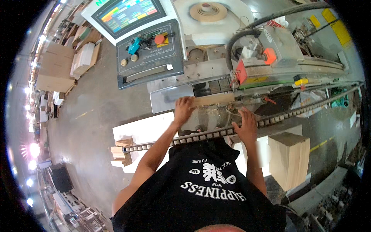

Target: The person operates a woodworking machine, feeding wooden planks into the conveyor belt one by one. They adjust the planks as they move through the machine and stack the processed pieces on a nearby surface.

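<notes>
A narrow light-brown wooden strip (214,99) lies along the metal feed table (162,101) of a machine. My left hand (184,109) is at the strip's left end, its fingers bent together around that end; the thumb is hard to see. Further right, my right hand (246,123) has thumb and fingers apart, with nothing visible between them. It hovers over or rests on the machine's near side, by the segmented roller rail (208,135); contact cannot be made out.
A control panel (150,52) with touchscreen and red button stands at the back left. A red-and-grey machine head (266,58) is at the right. Small wood pieces (121,151) sit left of the rail. Stacked brown boards (290,160) stand near my right arm.
</notes>
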A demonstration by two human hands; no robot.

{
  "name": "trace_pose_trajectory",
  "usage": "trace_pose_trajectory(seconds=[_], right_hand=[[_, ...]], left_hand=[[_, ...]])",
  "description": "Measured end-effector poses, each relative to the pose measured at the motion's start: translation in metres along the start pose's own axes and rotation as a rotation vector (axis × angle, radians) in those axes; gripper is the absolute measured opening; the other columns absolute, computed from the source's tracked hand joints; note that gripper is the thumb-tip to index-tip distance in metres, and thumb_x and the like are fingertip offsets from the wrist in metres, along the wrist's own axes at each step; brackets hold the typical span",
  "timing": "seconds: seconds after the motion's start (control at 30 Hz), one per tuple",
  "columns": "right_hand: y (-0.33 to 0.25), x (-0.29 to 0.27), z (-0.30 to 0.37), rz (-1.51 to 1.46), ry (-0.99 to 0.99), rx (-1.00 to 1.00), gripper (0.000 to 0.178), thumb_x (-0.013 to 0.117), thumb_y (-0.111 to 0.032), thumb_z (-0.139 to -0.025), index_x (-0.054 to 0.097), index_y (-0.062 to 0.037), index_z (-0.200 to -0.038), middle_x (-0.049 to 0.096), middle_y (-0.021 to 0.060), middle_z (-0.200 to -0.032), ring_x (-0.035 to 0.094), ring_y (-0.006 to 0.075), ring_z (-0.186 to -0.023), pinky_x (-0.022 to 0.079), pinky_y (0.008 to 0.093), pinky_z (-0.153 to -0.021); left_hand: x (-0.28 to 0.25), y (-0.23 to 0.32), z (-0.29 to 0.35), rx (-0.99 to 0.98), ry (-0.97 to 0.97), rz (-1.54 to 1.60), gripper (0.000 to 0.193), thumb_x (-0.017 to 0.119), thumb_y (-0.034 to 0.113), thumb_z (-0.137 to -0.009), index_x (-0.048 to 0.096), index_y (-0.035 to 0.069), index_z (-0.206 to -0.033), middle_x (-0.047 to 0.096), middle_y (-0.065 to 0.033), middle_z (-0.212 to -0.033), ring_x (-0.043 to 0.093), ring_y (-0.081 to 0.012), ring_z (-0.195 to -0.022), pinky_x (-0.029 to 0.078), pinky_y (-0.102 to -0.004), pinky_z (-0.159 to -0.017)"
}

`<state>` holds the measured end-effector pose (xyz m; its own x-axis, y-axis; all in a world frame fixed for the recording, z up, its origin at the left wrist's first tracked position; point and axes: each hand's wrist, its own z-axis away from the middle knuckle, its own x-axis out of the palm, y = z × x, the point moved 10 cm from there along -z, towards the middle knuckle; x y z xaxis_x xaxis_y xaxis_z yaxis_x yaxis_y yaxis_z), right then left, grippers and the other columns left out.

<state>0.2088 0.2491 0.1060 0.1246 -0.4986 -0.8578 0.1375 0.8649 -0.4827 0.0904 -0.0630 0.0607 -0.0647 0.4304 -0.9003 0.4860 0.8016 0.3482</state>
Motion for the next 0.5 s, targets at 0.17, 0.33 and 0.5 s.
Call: trace_pose_trajectory(seconds=[0.17,0.33,0.5], right_hand=[[-0.003,0.040,-0.012,-0.319,-0.074,0.021,0.071,0.079,-0.041,-0.096,0.052,-0.0087,-0.153,0.040,0.0160,-0.166,0.046,0.0385,-0.149,0.044,0.0541,-0.120],[-0.035,0.123,-0.059,-1.010,-0.247,0.193,0.074,0.081,-0.041,-0.097,0.051,-0.0080,-0.156,0.052,0.0167,-0.156,0.054,0.0326,-0.143,0.045,0.0520,-0.118],[-0.060,0.175,-0.129,-1.496,-0.149,0.244,0.088,0.085,-0.052,-0.091,0.047,-0.0112,-0.160,0.050,0.0143,-0.158,0.052,0.0318,-0.145,0.038,0.0534,-0.122]], left_hand=[[0.003,-0.056,-0.007,-0.056,-0.021,0.034,0.059,0.086,0.031,-0.087,0.064,0.016,-0.141,0.059,-0.0111,-0.137,0.053,-0.0349,-0.129,0.037,-0.0524,-0.111],[-0.003,-0.069,-0.026,-0.151,0.159,0.000,0.053,0.084,0.034,-0.089,0.066,0.018,-0.136,0.057,-0.0113,-0.140,0.052,-0.0355,-0.131,0.035,-0.0530,-0.112],[0.006,-0.091,-0.050,-0.137,0.220,0.060,0.038,0.082,0.033,-0.091,0.073,0.019,-0.125,0.068,-0.0049,-0.121,0.059,-0.0300,-0.121,0.036,-0.0510,-0.111]])
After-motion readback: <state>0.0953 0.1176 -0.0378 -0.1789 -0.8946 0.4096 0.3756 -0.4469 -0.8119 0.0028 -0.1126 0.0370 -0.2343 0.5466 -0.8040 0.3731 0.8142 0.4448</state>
